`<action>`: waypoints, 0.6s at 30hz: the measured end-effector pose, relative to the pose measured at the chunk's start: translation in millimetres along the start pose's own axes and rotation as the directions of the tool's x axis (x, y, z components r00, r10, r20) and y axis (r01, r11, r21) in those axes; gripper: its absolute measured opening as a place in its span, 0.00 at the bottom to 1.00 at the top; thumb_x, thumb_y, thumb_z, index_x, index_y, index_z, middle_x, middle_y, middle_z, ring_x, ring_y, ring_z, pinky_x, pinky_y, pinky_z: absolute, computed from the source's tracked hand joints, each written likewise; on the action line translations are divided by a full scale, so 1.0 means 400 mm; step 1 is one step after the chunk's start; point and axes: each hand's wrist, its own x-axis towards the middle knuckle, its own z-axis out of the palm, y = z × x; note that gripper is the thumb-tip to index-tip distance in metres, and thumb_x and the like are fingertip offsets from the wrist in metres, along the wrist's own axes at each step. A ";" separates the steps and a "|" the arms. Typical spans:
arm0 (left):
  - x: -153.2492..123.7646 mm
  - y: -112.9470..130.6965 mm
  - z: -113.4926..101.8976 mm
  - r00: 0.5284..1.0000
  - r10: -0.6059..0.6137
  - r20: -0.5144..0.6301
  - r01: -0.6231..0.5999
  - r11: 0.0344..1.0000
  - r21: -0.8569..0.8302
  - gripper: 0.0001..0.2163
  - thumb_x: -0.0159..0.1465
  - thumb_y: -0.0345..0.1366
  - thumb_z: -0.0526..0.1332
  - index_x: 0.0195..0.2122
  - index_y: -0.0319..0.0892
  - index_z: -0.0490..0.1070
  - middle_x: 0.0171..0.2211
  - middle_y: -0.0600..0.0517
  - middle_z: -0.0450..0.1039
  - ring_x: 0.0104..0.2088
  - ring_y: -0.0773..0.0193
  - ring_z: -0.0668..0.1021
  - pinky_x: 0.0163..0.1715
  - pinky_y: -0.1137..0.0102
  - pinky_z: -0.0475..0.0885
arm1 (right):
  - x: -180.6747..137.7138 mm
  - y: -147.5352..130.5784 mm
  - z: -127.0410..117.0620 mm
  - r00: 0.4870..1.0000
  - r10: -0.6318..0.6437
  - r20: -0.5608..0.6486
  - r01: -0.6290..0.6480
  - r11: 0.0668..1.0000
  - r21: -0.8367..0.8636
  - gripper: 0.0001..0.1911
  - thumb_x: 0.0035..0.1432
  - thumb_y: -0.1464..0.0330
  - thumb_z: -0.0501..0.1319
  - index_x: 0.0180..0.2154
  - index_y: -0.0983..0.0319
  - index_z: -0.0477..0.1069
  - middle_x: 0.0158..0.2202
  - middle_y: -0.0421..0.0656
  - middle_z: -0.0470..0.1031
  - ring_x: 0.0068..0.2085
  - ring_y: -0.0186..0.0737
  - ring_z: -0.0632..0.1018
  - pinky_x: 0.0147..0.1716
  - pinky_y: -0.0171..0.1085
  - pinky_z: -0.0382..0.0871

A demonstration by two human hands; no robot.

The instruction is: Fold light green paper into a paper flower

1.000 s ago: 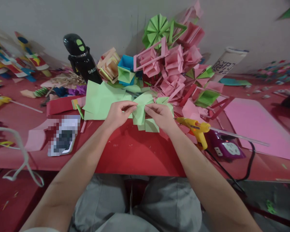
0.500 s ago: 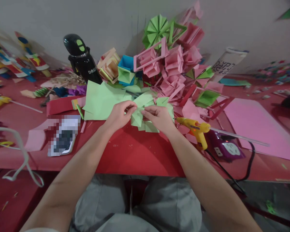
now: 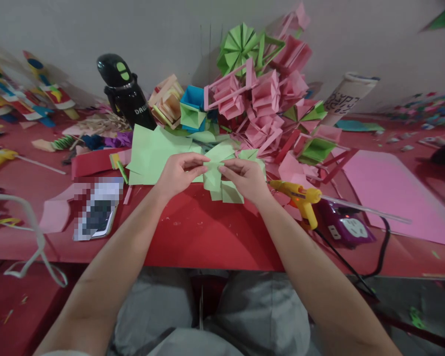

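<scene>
Between my two hands is a small piece of light green paper (image 3: 212,177), pinched along its upper edge. My left hand (image 3: 180,173) grips its left corner between thumb and fingers. On the other side, my right hand (image 3: 246,179) pinches the right corner the same way. Beneath and just behind it lie more cut green paper pieces (image 3: 233,193) on the red tabletop (image 3: 207,232). A larger green paper sheet (image 3: 148,153) spreads out beyond my left hand.
A yellow hot glue gun (image 3: 298,195) rests by a purple power socket (image 3: 350,230) at right. Pink folded paper shapes (image 3: 267,94) pile up behind. A black bottle (image 3: 128,94) stands at back left, a phone (image 3: 100,210) nearer. Pink sheets (image 3: 396,193) lie far right.
My left hand has shifted slightly left and my fingertips are a little farther apart. The green paper between them now hangs flatter and straighter, its upper edge level.
</scene>
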 end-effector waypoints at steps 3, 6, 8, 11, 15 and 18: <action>0.001 -0.002 0.003 0.999 0.025 -0.043 -0.023 0.999 0.047 0.08 0.59 0.37 0.71 0.38 0.41 0.81 0.34 0.49 0.83 0.35 0.60 0.84 0.40 0.67 0.81 | -0.001 0.007 0.002 0.999 -0.039 -0.015 0.039 0.998 -0.048 0.18 0.52 0.55 0.70 0.38 0.62 0.80 0.33 0.44 0.82 0.35 0.41 0.81 0.38 0.41 0.79; 0.000 0.001 0.006 0.996 0.034 -0.086 -0.027 0.996 0.080 0.08 0.58 0.35 0.71 0.37 0.41 0.81 0.33 0.50 0.83 0.34 0.61 0.84 0.40 0.68 0.81 | -0.004 0.009 0.003 0.997 -0.076 -0.020 0.074 0.993 -0.091 0.16 0.56 0.58 0.68 0.41 0.62 0.81 0.36 0.45 0.83 0.38 0.42 0.82 0.41 0.41 0.78; 0.000 0.004 0.006 0.995 0.032 -0.100 -0.023 0.996 0.085 0.08 0.57 0.35 0.72 0.38 0.41 0.80 0.33 0.50 0.83 0.35 0.60 0.84 0.41 0.67 0.81 | -0.006 0.008 0.003 0.995 -0.095 -0.029 0.091 0.989 -0.120 0.15 0.57 0.59 0.67 0.42 0.62 0.81 0.37 0.45 0.83 0.39 0.43 0.83 0.41 0.41 0.78; -0.001 0.006 0.006 0.995 0.027 -0.097 -0.019 0.996 0.084 0.08 0.57 0.34 0.71 0.38 0.41 0.80 0.33 0.50 0.83 0.35 0.60 0.84 0.41 0.67 0.81 | -0.008 0.004 0.003 0.993 -0.112 -0.043 0.104 0.981 -0.162 0.15 0.57 0.59 0.67 0.42 0.62 0.82 0.37 0.46 0.84 0.39 0.44 0.83 0.41 0.42 0.79; -0.002 0.004 0.006 0.995 0.020 -0.101 -0.011 0.996 0.089 0.07 0.57 0.35 0.71 0.37 0.41 0.80 0.33 0.50 0.83 0.35 0.60 0.84 0.40 0.67 0.81 | -0.011 0.000 0.003 0.989 -0.141 -0.051 0.126 0.968 -0.217 0.15 0.58 0.60 0.67 0.42 0.62 0.83 0.38 0.46 0.84 0.38 0.44 0.83 0.39 0.41 0.78; -0.002 0.003 0.008 0.992 0.026 -0.123 -0.016 0.996 0.083 0.07 0.57 0.34 0.72 0.36 0.41 0.80 0.32 0.50 0.83 0.35 0.60 0.84 0.40 0.67 0.81 | -0.012 -0.001 0.005 0.987 -0.157 -0.046 0.142 0.963 -0.230 0.14 0.59 0.61 0.66 0.43 0.61 0.83 0.39 0.46 0.84 0.39 0.44 0.83 0.40 0.41 0.78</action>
